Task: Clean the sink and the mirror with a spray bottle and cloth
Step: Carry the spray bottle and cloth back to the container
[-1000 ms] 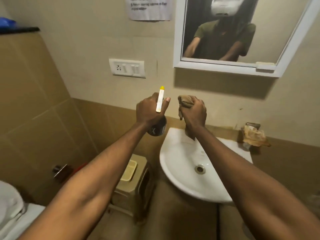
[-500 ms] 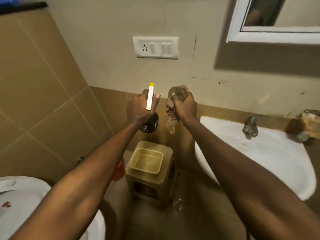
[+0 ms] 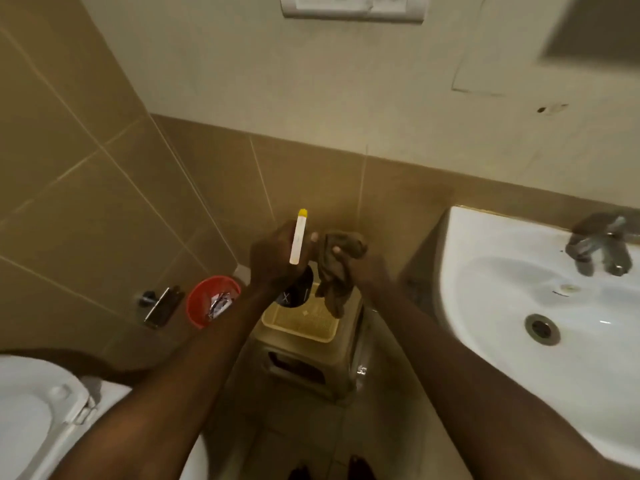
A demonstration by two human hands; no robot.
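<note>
My left hand [image 3: 273, 258] grips a dark spray bottle [image 3: 295, 292] with a white nozzle and yellow tip pointing up. Right beside it, my right hand [image 3: 365, 266] holds a crumpled brown cloth [image 3: 335, 271] that hangs down. Both hands hover over a shallow yellow tray [image 3: 304, 322] on a beige plastic stool [image 3: 311, 365]. The white sink [image 3: 491, 271] is to the right, with its metal tap [image 3: 599, 249] and drain [image 3: 542, 329]. The mirror is out of view; only its shadow shows at the top right.
A red bucket [image 3: 201, 303] stands on the floor left of the stool, near a metal wall fitting [image 3: 159, 304]. A white toilet [image 3: 38, 417] fills the bottom left. A switch plate [image 3: 351, 6] sits high on the wall.
The view has swung down and left: the mirror has left the frame and the sink has slid right. Both hands have dropped lower over the stool and tray, still holding bottle and cloth.
</note>
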